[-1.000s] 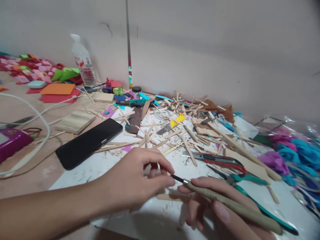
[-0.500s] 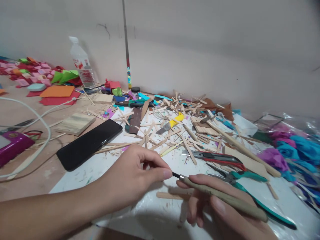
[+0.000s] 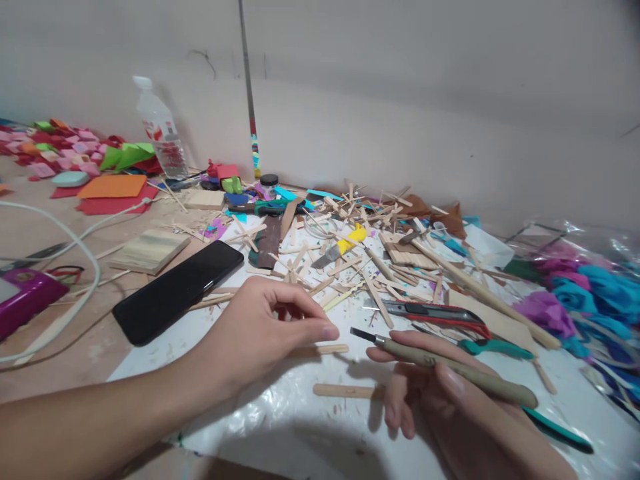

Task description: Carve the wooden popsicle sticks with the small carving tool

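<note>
Cluttered white sheet [image 3: 280,427]: left hand [image 3: 260,333] pinches one stick [image 3: 325,349]; right hand [image 3: 440,407] grips one knife [image 3: 450,370]; another stick [image 3: 343,391] lies between.

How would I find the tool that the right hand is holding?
Start at the white sheet covering the near part of the table, then find the right hand at its lower right edge. The carving knife lies across those fingers, its tip pointing left toward the left hand. Unlike the red box cutter and green pliers beside it, it has a plain tan handle and a short dark blade.
</note>
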`<state>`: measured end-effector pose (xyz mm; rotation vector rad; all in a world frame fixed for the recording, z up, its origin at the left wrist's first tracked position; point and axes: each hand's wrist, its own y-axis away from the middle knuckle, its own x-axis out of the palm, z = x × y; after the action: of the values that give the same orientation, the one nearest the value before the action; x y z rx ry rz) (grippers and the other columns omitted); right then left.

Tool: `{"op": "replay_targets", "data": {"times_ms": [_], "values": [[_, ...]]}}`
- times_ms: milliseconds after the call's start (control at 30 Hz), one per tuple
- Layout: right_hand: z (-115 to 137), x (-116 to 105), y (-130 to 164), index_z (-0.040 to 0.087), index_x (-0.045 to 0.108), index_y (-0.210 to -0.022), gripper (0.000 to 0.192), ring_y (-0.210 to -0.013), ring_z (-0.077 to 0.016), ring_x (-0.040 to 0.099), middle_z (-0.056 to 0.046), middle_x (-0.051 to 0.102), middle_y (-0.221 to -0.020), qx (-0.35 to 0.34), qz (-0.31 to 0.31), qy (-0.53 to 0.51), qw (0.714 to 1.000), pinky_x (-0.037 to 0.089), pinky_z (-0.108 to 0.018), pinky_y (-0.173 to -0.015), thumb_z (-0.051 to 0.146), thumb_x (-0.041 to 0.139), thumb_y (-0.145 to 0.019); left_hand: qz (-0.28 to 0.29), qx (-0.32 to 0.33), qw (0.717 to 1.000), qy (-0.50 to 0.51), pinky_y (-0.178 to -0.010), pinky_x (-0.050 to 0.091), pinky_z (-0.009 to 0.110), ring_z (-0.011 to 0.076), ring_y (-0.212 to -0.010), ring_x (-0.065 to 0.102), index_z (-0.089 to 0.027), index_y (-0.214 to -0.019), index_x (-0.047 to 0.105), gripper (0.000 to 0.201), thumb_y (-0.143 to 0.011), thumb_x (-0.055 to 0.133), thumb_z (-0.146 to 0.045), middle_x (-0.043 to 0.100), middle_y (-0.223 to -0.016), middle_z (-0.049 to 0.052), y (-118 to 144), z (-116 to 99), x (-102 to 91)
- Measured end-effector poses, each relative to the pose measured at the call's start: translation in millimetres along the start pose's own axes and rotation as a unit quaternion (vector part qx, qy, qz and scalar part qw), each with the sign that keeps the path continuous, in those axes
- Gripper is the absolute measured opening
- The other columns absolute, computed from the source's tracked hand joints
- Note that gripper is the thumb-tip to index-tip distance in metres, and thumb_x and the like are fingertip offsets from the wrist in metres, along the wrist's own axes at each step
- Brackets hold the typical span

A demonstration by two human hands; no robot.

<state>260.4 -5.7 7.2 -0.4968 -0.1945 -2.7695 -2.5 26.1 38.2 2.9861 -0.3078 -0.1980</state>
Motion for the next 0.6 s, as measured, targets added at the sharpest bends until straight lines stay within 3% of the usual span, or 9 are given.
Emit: {"op": "replay_targets", "data": {"times_ms": [100, 167, 233, 300, 400, 533, 600], "values": [[1.7, 3.9, -1.2, 0.034, 0.085, -0.128, 0.030, -0.070, -0.0200, 0.075, -0.012, 0.086, -0.120, -0.008, -0.039, 0.007, 0.999, 0.060, -0.036, -0.066, 0.044, 0.079, -0.100, 0.006, 0.037, 0.998, -0.045, -0.068, 0.047, 0.031, 0.0177, -0.074, 0.065, -0.020, -0.077, 0.084, 0.018, -0.088, 0.083, -0.034, 0.078, -0.077, 0.002, 1.7, -0.5, -0.4], [1.6, 6.0, -3.2, 0.031, 0.086, -0.124, 0.028, -0.068, -0.0200, 0.073, -0.012, 0.085, -0.117, -0.027, -0.072, 0.027, 0.997, 0.059, -0.035, -0.062, 0.041, 0.082, -0.098, 0.024, 0.118, 0.985, -0.120, -0.074, 0.049, 0.030, 0.0166, -0.078, 0.067, -0.020, -0.084, 0.084, 0.020, -0.098, 0.075, -0.031, 0.079, -0.083, 0.001, 4.0, 3.4, -0.8], [0.7, 7.3, -5.3, 0.027, 0.085, -0.114, 0.019, -0.063, -0.0176, 0.069, -0.008, 0.084, -0.093, -0.050, -0.093, 0.058, 0.993, 0.055, -0.030, -0.057, 0.036, 0.085, -0.097, 0.058, 0.230, 0.945, -0.224, -0.081, 0.048, 0.031, 0.0164, -0.085, 0.069, -0.020, -0.095, 0.084, 0.020, -0.106, 0.068, -0.026, 0.079, -0.092, 0.002, 7.0, 11.1, -1.1], [-0.5, 8.3, -6.1, 0.026, 0.081, -0.102, 0.010, -0.057, -0.0141, 0.063, -0.001, 0.073, -0.067, -0.053, -0.109, 0.094, 0.988, 0.050, -0.024, -0.054, 0.034, 0.085, -0.097, 0.104, 0.313, 0.886, -0.326, -0.083, 0.045, 0.033, 0.0182, -0.090, 0.068, -0.018, -0.103, 0.082, 0.022, -0.109, 0.061, -0.020, 0.078, -0.098, 0.004, 9.9, 20.2, -0.8], [-1.5, 9.9, -4.1, 0.027, 0.078, -0.098, 0.013, -0.055, -0.0141, 0.063, 0.001, 0.070, -0.060, -0.042, -0.128, 0.161, 0.978, 0.050, -0.023, -0.053, 0.039, 0.084, -0.098, 0.173, 0.316, 0.838, -0.410, -0.078, 0.040, 0.036, 0.0198, -0.085, 0.063, -0.018, -0.101, 0.080, 0.026, -0.108, 0.055, -0.015, 0.073, -0.095, 0.004, 12.6, 29.4, 1.3], [2.2, 11.9, -0.3, 0.030, 0.084, -0.101, 0.014, -0.063, -0.0197, 0.076, -0.004, 0.085, -0.082, -0.077, -0.150, 0.357, 0.919, 0.061, -0.026, -0.055, 0.042, 0.086, -0.092, 0.203, 0.293, 0.831, -0.428, -0.078, 0.040, 0.036, 0.0203, -0.083, 0.060, -0.017, -0.096, 0.077, 0.029, -0.104, 0.050, -0.010, 0.070, -0.092, 0.004, 12.3, 31.0, 5.0], [5.9, 12.9, 0.8, 0.032, 0.086, -0.095, 0.011, -0.065, -0.0208, 0.078, -0.003, 0.087, -0.083, -0.090, -0.142, 0.427, 0.889, 0.062, -0.025, -0.055, 0.040, 0.088, -0.088, 0.203, 0.294, 0.830, -0.429, -0.077, 0.040, 0.034, 0.0201, -0.083, 0.059, -0.017, -0.095, 0.076, 0.030, -0.103, 0.048, -0.008, 0.068, -0.091, 0.004, 12.1, 30.3, 6.2]]}}
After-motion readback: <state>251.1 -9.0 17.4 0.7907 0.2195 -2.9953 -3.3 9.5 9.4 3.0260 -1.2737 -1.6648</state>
